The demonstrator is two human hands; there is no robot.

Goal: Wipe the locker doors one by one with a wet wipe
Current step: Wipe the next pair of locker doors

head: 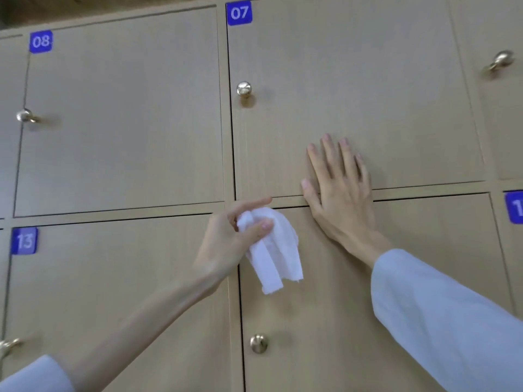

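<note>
pale sleeves [441,321] enter at 4 and 8 o'clock, both cut off by the frame. left hand [226,241] pinches one crumpled white wet wipe [273,256] between thumb and fingers, near centre; the wipe hangs with its long axis running from 11 to 5 o'clock, loose end down. right hand [336,190] lies flat with fingers spread, pointing to 12 o'clock, pressed across the seam between door 07 [353,80] and the door below [368,321], whose number cannot be seen. five brass knobs [244,89] show. four blue number tags [239,13] show: 07, 08, 13, and one cut off at 3 o'clock.
</note>
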